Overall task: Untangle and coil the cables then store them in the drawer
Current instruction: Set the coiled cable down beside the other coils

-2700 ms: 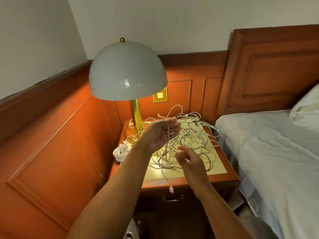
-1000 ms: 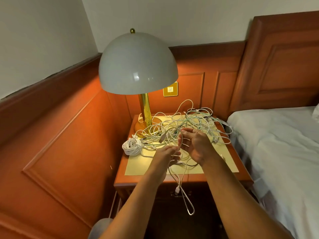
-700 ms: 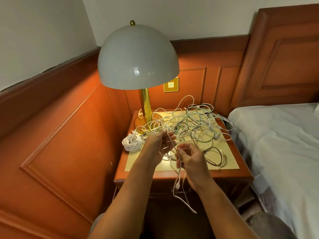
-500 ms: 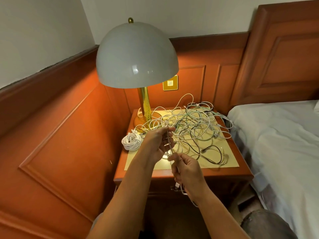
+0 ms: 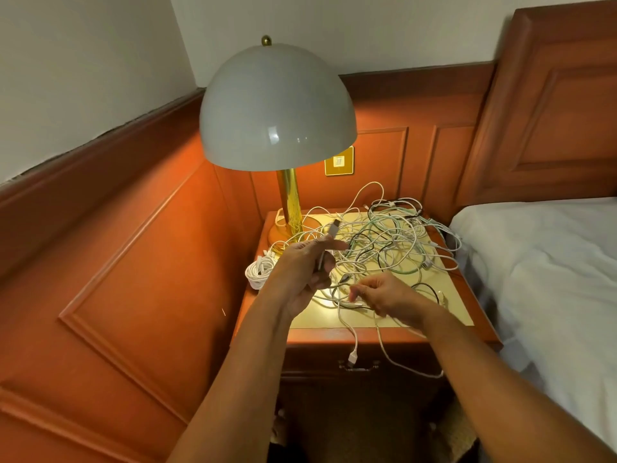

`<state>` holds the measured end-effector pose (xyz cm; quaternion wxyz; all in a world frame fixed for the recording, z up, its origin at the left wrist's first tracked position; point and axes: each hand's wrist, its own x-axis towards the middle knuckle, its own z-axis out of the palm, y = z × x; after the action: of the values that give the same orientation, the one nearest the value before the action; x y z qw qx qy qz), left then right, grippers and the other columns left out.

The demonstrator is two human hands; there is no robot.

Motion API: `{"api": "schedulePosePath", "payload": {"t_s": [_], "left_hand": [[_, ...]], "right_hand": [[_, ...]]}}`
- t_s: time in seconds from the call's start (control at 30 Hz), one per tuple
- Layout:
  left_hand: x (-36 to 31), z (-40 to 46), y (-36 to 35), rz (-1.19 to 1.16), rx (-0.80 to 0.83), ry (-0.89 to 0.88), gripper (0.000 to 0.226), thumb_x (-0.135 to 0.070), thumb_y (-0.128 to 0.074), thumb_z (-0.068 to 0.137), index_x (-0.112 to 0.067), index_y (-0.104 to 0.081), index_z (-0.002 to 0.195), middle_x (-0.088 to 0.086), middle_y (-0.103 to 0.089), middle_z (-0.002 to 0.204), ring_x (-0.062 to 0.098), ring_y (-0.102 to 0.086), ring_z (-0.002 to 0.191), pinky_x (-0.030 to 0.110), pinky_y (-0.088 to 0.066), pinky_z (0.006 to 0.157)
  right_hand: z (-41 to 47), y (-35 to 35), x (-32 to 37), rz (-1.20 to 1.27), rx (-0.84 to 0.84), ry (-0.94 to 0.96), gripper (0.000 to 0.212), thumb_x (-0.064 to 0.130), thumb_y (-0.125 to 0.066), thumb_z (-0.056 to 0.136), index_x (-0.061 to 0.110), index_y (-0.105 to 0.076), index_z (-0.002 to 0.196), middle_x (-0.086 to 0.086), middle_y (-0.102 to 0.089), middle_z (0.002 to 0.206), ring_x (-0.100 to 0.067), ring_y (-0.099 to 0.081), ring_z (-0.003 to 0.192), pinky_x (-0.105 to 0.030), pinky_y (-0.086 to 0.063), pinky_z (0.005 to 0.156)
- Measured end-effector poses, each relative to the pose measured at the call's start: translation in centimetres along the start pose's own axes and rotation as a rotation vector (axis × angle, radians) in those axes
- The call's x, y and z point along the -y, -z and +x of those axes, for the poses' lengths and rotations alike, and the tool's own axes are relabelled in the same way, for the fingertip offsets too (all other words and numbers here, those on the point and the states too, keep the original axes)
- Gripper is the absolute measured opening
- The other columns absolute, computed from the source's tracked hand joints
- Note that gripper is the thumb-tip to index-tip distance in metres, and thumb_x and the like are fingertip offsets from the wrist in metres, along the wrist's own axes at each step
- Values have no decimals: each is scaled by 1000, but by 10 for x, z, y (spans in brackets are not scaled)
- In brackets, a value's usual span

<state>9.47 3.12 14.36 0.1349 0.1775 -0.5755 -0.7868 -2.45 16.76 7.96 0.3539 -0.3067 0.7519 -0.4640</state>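
Two hands are up over my nightstand (image 5: pixel 462 320), a red-brown wooden piece with a pale yellow inset top, wedged into a corner between wood wall panelling (image 5: pixel 140 262) on my left and a bed (image 5: pixel 547 272) with white sheets on my right. A carved headboard (image 5: pixel 561 105) rises behind the bed. On the back left of the top stands a lamp (image 5: pixel 277 108), with a grey dome shade on a brass stem, and a brass switch plate (image 5: pixel 339 161) sits on the panel behind it.

Most of the top is covered by a tangled heap of cables (image 5: pixel 390 242), white, pale green and black, looping every way with no single direction. One finished white coil (image 5: pixel 258 270) lies at the left edge, just beside the heap.

My left hand (image 5: pixel 307 272) grips a white cable (image 5: pixel 325 252); its plug end sticks up and away from me, tilted slightly right, above my fingers. From there the cable runs toward my right hand (image 5: pixel 387 295), which pinches a strand low over the front of the top. Loose lengths hang over the front edge, one plug dangling in front of the drawer (image 5: pixel 360 364), just by its handle.
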Motion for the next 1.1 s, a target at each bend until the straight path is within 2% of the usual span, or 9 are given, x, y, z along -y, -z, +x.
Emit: {"api": "schedulePosePath", "payload": {"t_s": [0.1, 0.17, 0.27, 0.33, 0.5, 0.67, 0.83, 0.93, 1.1], "left_hand": [[-1, 0, 4, 48, 21, -40, 31, -28, -50, 100, -5, -69, 93, -1, -37, 47, 8, -26, 38, 22, -24, 42], [-2, -2, 2, 99, 44, -45, 33, -29, -49, 100, -5, -69, 89, -1, -34, 49, 9, -26, 40, 24, -24, 45], [-4, -1, -4, 147, 25, -35, 35, -21, -42, 101, -6, -63, 77, -1, -28, 53, 12, -23, 47, 28, -21, 51], [-5, 2, -7, 177, 5, -40, 35, -15, -37, 98, -7, -58, 72, -4, -30, 52, 11, -24, 46, 27, -22, 51], [-1, 14, -9, 251, 69, -32, 29, -10, -43, 100, 4, -66, 89, 9, -64, 64, 17, -53, 51, 25, -43, 54], [7, 33, -4, 164, 54, 41, 33, -19, -51, 99, 11, -63, 108, 16, -72, 90, 22, -71, 77, 28, -56, 70], [13, 45, -9, 50, -74, 2, 25, -15, -48, 101, 3, -66, 103, 10, -74, 83, 18, -72, 74, 25, -57, 64], [17, 43, -20, 211, -33, -12, 22, -14, -49, 101, -2, -67, 96, 4, -72, 71, 13, -70, 63, 22, -54, 58], [30, 37, -32, 510, 75, 11, 25, -15, -43, 103, -5, -61, 90, 5, -69, 67, 14, -66, 58, 27, -50, 60]], "right_hand": [[16, 25, 11, -107, 22, 27, 21, 14, -51, 99, 5, -71, 97, -4, -57, 76, -16, -46, 68, -26, -41, 61], [28, 37, 26, -313, -78, 51, 24, 28, -58, 95, 12, -68, 82, -6, -58, 73, -18, -47, 66, -31, -43, 61], [35, 55, 58, -687, -304, 75, 56, 63, -62, 78, 15, -46, 56, 1, -42, 53, -14, -35, 48, -25, -28, 51], [35, 66, 80, -755, -342, 147, 57, 61, -65, 79, 12, -46, 55, 5, -39, 52, -11, -35, 47, -25, -26, 51], [29, 76, 131, -582, -372, 302, 21, 26, -70, 88, 5, -71, 85, -2, -61, 75, -12, -50, 67, -24, -36, 57], [2, 59, 142, -668, -359, 380, 18, 19, -61, 94, 7, -73, 91, 0, -66, 87, -14, -57, 83, -27, -41, 72], [-27, 26, 104, -563, -375, 388, 19, 13, -52, 95, 13, -71, 90, 5, -60, 74, -1, -48, 66, -23, -35, 58], [-33, 12, 84, -345, -482, 366, 22, 9, -50, 96, 12, -71, 102, 5, -64, 81, 3, -51, 62, -8, -36, 54], [-31, 18, 73, -78, -612, 314, 26, 8, -47, 98, 20, -69, 99, 14, -55, 52, -3, -38, 36, -14, -27, 38]]}}
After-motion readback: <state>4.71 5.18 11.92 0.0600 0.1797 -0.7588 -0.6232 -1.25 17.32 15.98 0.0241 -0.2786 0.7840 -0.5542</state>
